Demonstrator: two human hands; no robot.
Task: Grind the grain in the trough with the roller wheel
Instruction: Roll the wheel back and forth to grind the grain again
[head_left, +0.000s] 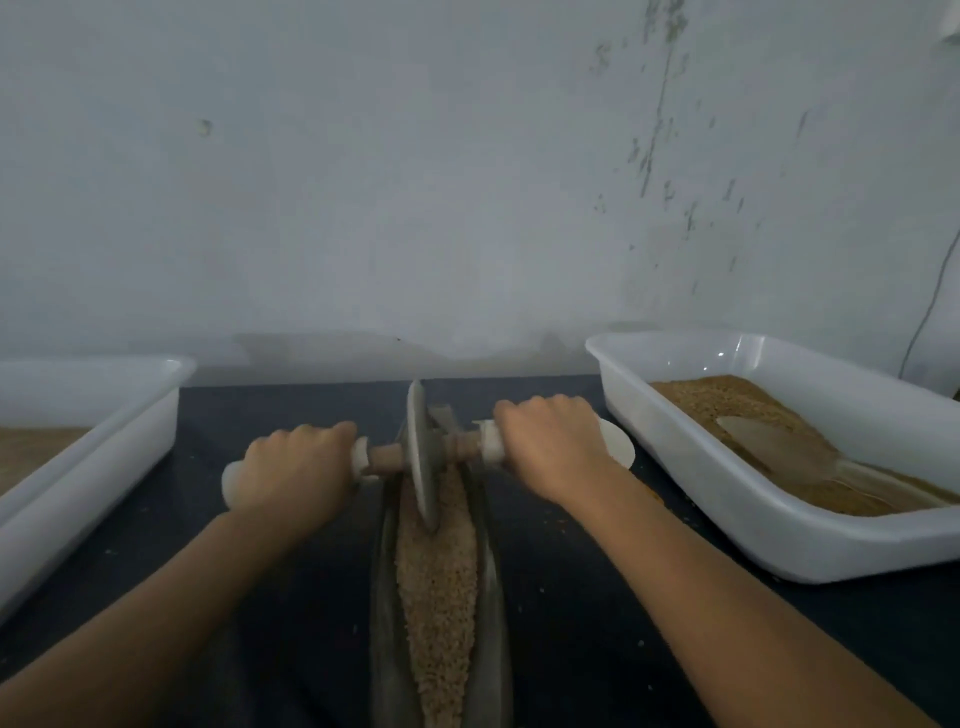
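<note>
The roller wheel (420, 457) stands on its edge in the grain (439, 571), near the far end of the long trough (491, 597). The left hand (296, 467) and right hand (550, 441) each curl tight around a handle end. The wheel looks heavy and hard, so both ends are the best places to hold.

Both hands, left hand (298, 467) and right hand (550, 444), grip the roller wheel (420, 457) axle; wheel stands in the grain (436, 587) in the trough (488, 597).

Scuffed pale wall (415, 182), dark tabletop (291, 597)
</note>
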